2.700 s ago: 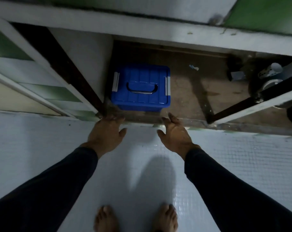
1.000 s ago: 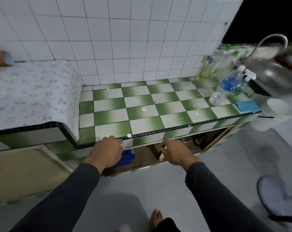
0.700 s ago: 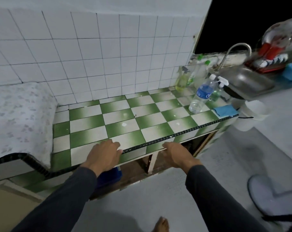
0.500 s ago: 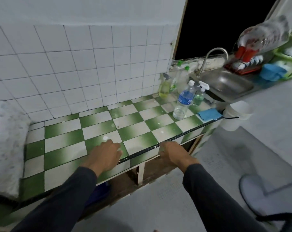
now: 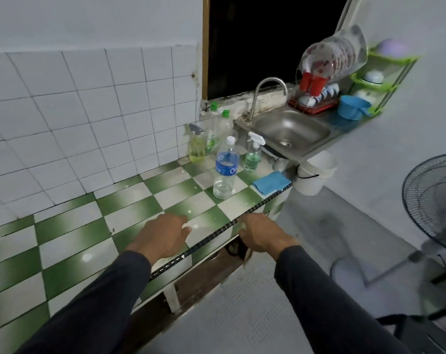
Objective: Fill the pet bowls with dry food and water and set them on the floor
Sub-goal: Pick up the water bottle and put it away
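Both your arms wear long dark sleeves, navy or near black in this dim light, plain and snug, each ending at the wrist. Your left hand (image 5: 163,237) and right hand (image 5: 261,235) are bare, no gloves; a ring may sit on the right, too blurred to confirm.

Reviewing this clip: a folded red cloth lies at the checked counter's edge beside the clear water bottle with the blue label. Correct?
Not quite. In the head view the folded cloth is blue, not red. It does lie at the green-and-white checked counter's edge, beside the clear plastic water bottle with the blue label.
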`<state>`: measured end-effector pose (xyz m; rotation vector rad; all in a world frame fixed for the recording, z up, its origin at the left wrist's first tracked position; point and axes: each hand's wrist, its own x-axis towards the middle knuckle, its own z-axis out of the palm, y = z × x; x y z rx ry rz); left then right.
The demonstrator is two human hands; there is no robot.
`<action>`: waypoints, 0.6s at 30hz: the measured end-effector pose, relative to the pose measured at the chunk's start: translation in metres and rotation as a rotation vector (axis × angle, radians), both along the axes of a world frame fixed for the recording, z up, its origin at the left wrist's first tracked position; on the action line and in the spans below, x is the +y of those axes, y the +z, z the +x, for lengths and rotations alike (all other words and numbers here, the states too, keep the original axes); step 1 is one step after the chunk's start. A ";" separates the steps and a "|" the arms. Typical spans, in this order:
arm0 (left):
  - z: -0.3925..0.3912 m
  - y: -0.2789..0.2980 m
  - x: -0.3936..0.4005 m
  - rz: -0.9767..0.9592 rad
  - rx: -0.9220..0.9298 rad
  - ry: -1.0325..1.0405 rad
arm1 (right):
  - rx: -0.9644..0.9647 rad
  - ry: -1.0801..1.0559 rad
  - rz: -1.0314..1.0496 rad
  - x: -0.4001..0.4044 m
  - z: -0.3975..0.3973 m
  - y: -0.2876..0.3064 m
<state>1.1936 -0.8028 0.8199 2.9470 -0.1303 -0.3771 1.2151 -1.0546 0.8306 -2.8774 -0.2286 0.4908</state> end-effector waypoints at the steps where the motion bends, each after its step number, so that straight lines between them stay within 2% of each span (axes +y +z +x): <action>1: 0.008 0.000 -0.004 -0.001 -0.004 -0.007 | -0.001 -0.005 -0.008 -0.004 0.007 0.000; 18: 0.172 -0.029 -0.026 -0.034 0.043 -0.079 | 0.016 -0.058 -0.020 -0.017 0.154 -0.013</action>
